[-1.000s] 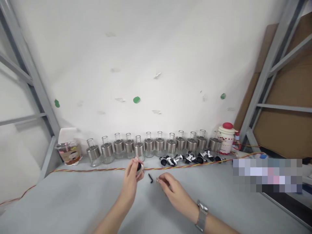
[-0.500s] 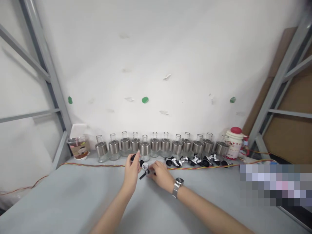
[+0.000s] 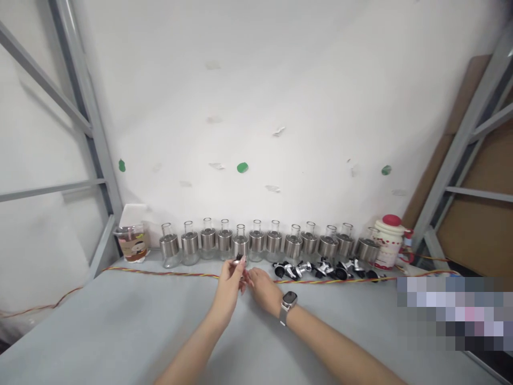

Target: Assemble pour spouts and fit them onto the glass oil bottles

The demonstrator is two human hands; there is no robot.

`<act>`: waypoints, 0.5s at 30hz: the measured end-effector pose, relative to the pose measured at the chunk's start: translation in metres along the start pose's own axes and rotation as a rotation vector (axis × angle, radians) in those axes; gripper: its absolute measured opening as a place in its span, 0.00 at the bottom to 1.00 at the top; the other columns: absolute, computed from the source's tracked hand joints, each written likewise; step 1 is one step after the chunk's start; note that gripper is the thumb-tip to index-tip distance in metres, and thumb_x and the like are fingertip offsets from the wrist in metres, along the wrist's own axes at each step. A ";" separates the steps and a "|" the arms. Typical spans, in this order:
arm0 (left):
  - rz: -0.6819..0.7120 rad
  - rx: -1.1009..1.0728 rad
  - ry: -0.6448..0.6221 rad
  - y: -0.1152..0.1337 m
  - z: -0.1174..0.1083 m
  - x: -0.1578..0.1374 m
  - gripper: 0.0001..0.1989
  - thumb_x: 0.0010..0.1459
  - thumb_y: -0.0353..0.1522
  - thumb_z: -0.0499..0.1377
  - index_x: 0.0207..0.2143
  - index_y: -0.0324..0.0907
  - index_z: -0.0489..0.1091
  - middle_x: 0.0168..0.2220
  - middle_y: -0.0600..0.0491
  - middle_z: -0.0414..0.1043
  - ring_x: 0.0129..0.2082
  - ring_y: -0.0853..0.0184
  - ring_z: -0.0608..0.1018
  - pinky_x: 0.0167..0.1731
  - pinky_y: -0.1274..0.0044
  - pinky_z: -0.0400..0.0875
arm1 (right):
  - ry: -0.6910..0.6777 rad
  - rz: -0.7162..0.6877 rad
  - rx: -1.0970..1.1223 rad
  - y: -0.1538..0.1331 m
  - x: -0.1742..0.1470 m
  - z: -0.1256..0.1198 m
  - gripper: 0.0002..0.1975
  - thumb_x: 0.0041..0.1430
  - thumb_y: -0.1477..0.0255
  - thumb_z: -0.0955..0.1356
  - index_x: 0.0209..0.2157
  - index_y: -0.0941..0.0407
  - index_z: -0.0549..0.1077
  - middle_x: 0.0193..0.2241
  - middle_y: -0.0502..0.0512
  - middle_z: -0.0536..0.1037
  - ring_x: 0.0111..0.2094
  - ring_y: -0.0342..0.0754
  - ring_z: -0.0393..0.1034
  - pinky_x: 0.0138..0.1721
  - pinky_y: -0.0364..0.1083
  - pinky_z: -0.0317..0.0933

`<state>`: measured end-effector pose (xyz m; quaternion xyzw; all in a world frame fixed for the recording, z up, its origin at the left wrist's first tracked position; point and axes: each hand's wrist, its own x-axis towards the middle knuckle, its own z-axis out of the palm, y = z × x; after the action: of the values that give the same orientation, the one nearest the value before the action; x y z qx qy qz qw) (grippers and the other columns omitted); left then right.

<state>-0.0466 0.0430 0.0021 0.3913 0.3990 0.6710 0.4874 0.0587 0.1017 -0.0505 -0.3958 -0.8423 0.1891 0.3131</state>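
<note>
My left hand (image 3: 228,287) is closed around a small black-and-silver pour spout (image 3: 239,260), whose top shows above the fingertips. My right hand (image 3: 263,291), with a watch on the wrist, meets it from the right. Its fingers are bent and pressed together, and what they grip is hidden. Both hands hover over the grey table, just in front of a glass bottle (image 3: 241,247) with a steel sleeve. More black-and-silver pour spouts (image 3: 303,269) lie in a loose heap to the right of my hands.
Several sleeved glass bottles (image 3: 189,241) line the wall. At the left end stands a plastic tub (image 3: 134,246), at the right a cream jar (image 3: 388,243) with a red lid. A twisted red-yellow wire (image 3: 160,274) crosses the grey table (image 3: 120,331). Metal frame posts flank both sides.
My hands have come together, and the silver cap and black tube that showed between them are now mostly covered by fingers. The view has shifted slightly.
</note>
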 end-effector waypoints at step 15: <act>-0.219 -0.110 -0.042 0.003 0.004 -0.010 0.17 0.48 0.42 0.59 0.31 0.36 0.67 0.22 0.54 0.68 0.19 0.74 0.72 0.20 0.83 0.63 | 0.161 0.439 0.778 0.002 -0.058 -0.057 0.17 0.48 0.58 0.66 0.26 0.61 0.71 0.19 0.51 0.69 0.20 0.40 0.61 0.23 0.41 0.54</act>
<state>-0.0414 0.0332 0.0048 0.3319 0.3915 0.6261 0.5869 0.1274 0.0616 -0.0318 -0.4316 -0.5776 0.5220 0.4556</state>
